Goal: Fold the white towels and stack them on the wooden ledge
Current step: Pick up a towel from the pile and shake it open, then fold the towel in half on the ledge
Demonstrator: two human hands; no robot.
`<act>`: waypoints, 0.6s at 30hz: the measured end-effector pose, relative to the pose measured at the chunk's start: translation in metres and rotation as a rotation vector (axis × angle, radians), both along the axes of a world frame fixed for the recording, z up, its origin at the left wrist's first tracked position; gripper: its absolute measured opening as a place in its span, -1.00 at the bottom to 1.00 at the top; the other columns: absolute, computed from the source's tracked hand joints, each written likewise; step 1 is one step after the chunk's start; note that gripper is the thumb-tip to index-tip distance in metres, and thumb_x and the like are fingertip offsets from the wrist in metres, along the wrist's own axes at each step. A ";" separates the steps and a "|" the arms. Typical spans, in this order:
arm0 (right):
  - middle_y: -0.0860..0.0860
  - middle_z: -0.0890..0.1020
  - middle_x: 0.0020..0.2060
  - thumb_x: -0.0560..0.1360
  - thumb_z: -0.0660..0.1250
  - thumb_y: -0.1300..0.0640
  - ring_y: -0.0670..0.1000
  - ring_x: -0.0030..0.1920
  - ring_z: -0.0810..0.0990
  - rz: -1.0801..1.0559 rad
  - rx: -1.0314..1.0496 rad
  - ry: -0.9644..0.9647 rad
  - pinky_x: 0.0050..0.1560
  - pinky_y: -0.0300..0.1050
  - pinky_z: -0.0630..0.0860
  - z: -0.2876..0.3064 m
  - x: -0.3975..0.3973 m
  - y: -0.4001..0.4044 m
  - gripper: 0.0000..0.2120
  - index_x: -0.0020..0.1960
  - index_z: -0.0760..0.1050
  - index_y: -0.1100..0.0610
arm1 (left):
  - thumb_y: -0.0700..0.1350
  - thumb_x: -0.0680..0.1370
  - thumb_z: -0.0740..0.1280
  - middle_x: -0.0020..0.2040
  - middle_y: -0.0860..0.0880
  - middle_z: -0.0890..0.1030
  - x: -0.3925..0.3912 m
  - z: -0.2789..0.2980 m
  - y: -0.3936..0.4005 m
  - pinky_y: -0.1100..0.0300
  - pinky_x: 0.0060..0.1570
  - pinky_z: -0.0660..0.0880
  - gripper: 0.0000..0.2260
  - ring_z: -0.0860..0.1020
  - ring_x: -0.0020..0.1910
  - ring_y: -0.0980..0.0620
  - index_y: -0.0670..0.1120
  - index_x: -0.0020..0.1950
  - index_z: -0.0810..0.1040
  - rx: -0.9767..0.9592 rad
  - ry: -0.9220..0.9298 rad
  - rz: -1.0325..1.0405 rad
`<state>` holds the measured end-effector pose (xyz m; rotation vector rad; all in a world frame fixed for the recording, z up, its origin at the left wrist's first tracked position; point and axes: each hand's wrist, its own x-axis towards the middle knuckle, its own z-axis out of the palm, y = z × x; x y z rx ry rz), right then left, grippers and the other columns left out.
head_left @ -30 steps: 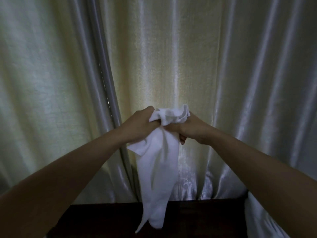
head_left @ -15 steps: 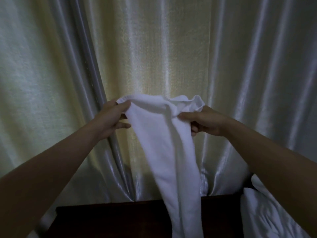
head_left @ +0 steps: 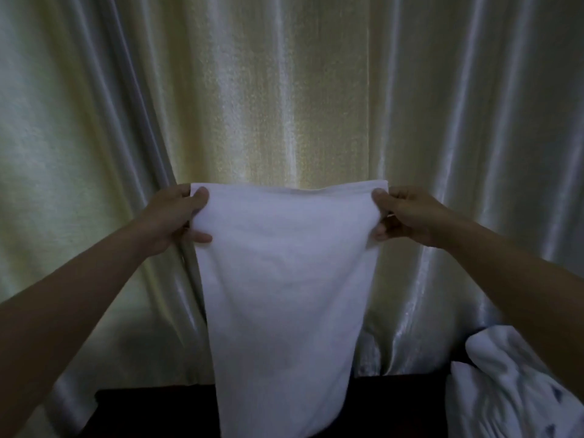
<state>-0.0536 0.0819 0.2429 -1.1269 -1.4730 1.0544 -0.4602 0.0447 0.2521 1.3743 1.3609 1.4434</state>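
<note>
A white towel (head_left: 284, 279) hangs spread out flat in front of me, its top edge stretched level. My left hand (head_left: 177, 216) pinches the top left corner, thumb on the near side. My right hand (head_left: 404, 216) pinches the top right corner the same way. The towel's lower end drops past the dark wooden ledge (head_left: 151, 412) at the bottom of the view and hides the ledge's middle.
A pale, shiny curtain (head_left: 284, 90) fills the whole background right behind the towel. A heap of crumpled white cloth (head_left: 505, 390) lies at the bottom right, beside the ledge.
My hands have moved apart along the towel's top edge. The towel went from a bunched clump between them to a flat sheet stretched at both corners.
</note>
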 end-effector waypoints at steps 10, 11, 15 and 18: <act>0.36 0.64 0.08 0.67 0.29 0.11 0.25 -0.10 0.75 -0.024 0.104 0.056 -0.23 0.05 0.71 0.032 -0.025 0.035 -0.75 0.17 0.55 0.30 | -0.06 0.67 0.28 0.18 -0.17 0.63 -0.012 0.016 0.040 0.07 -0.21 0.69 -0.79 0.64 0.02 -0.06 -0.17 0.17 0.59 0.037 -0.036 0.068; 0.35 0.64 0.11 0.66 0.30 0.08 0.25 -0.09 0.74 -0.029 0.147 0.070 -0.17 0.07 0.71 0.037 -0.027 0.037 -0.75 0.15 0.57 0.27 | -0.07 0.68 0.27 0.16 -0.17 0.63 -0.010 0.020 0.044 0.10 -0.21 0.69 -0.76 0.64 -0.01 -0.04 -0.19 0.21 0.58 0.089 -0.058 0.090; 0.30 0.67 0.10 0.67 0.27 0.01 0.27 -0.07 0.73 -0.087 0.246 0.112 -0.05 0.10 0.70 0.047 -0.035 0.033 -0.73 0.13 0.61 0.20 | -0.07 0.68 0.26 0.18 -0.18 0.62 -0.007 0.029 0.047 0.13 -0.14 0.68 -0.74 0.65 0.04 -0.07 -0.22 0.25 0.57 0.221 -0.087 0.075; 0.28 0.68 0.11 0.69 0.23 0.00 0.29 -0.03 0.73 -0.136 0.243 0.086 -0.08 0.08 0.69 0.036 -0.032 0.021 -0.66 0.23 0.58 0.26 | -0.06 0.67 0.28 0.20 -0.19 0.63 -0.010 0.018 0.037 0.09 -0.04 0.67 -0.76 0.65 0.13 -0.10 -0.19 0.21 0.59 0.224 -0.060 0.025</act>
